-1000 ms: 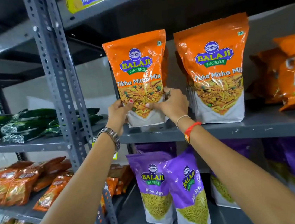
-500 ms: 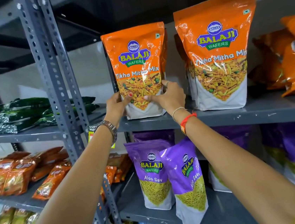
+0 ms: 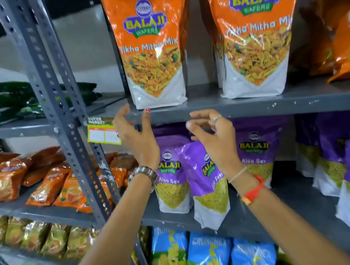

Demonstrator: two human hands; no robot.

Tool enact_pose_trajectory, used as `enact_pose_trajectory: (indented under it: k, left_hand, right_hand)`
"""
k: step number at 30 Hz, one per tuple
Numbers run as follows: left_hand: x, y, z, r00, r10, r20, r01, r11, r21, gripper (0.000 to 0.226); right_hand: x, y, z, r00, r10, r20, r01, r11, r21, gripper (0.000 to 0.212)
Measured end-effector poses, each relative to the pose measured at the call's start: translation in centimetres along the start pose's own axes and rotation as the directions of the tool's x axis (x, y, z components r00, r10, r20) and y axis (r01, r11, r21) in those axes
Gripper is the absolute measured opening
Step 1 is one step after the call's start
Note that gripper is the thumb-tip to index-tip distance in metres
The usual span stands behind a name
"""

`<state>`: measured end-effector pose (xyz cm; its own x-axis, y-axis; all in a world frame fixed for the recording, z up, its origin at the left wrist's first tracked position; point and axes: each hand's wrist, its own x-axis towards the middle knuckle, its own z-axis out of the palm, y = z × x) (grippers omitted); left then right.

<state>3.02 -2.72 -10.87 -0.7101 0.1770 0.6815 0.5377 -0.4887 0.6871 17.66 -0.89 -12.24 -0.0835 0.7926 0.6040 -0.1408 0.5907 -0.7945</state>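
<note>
An orange Tikha Mitha Mix bag (image 3: 151, 48) stands upright on the grey upper shelf (image 3: 254, 106), with a second orange bag (image 3: 252, 36) to its right. My left hand (image 3: 136, 136) hovers just below the first bag, in front of the shelf edge, fingers spread and holding nothing. My right hand (image 3: 211, 134) hangs a little lower with loosely curled fingers, also holding nothing, in front of purple Aloo Sev bags (image 3: 207, 178).
A perforated grey upright post (image 3: 57, 102) stands to the left, with a yellow price tag (image 3: 103, 133) beside it. Green packs (image 3: 13, 100), orange packs (image 3: 51, 185) and blue chip bags (image 3: 208, 257) fill other shelves. More orange bags (image 3: 339, 33) lean at the far right.
Both hands have let go of the orange bag and dropped below the shelf edge. The bag stays upright on the shelf. The camera has moved closer and tilted down.
</note>
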Motion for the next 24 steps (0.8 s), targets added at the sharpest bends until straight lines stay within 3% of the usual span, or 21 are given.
enact_pose_trajectory:
  k: [2,5,7,9,12,16,19,24]
  left_hand:
    - [-3.5,-1.8,-0.5,0.998,-0.06,-0.006,0.06,0.998,-0.022,0.052]
    - [-9.7,-5.1,-1.6,0.961,-0.247,0.126,0.246,0.969,0.023,0.057]
    - [-14.0,-6.8,-2.7,0.87,-0.439,0.225,0.445,0.895,0.029,0.06]
    - [-17.5,-8.4,-3.4,0.752,-0.581,0.311,0.6,0.799,0.041,0.053]
    - [-20.1,-9.4,-3.4,0.591,-0.665,0.458,0.711,0.697,0.094,0.048]
    - [-20.6,-9.7,-2.3,0.414,-0.733,0.54,0.806,0.571,0.158,0.053]
    - [-20.7,-10.1,-1.8,0.392,-0.751,0.532,0.817,0.55,0.174,0.056]
    - [-21.3,-10.2,-1.7,0.422,-0.746,0.516,0.805,0.569,0.165,0.057]
  right_hand:
    - [-1.9,3.5,-1.5,0.996,0.09,-0.03,-0.09,0.996,-0.013,0.014]
    - [-3.7,9.7,-3.8,0.963,0.24,-0.12,-0.243,0.97,-0.012,0.022]
    - [-4.3,13.4,-5.1,0.917,0.368,-0.156,-0.371,0.929,0.013,0.026]
    - [-4.7,16.5,-6.1,0.848,0.512,-0.135,-0.512,0.858,0.042,0.043]
    - [-4.9,20.1,-6.9,0.744,0.668,0.009,-0.668,0.744,0.004,0.066]
    - [-5.1,23.1,-7.2,0.684,0.714,0.147,-0.715,0.697,-0.06,0.079]
    - [-5.4,22.2,-6.9,0.673,0.713,0.199,-0.725,0.688,-0.015,0.069]
    - [-6.2,21.0,-7.6,0.671,0.683,0.288,-0.708,0.706,-0.026,0.06]
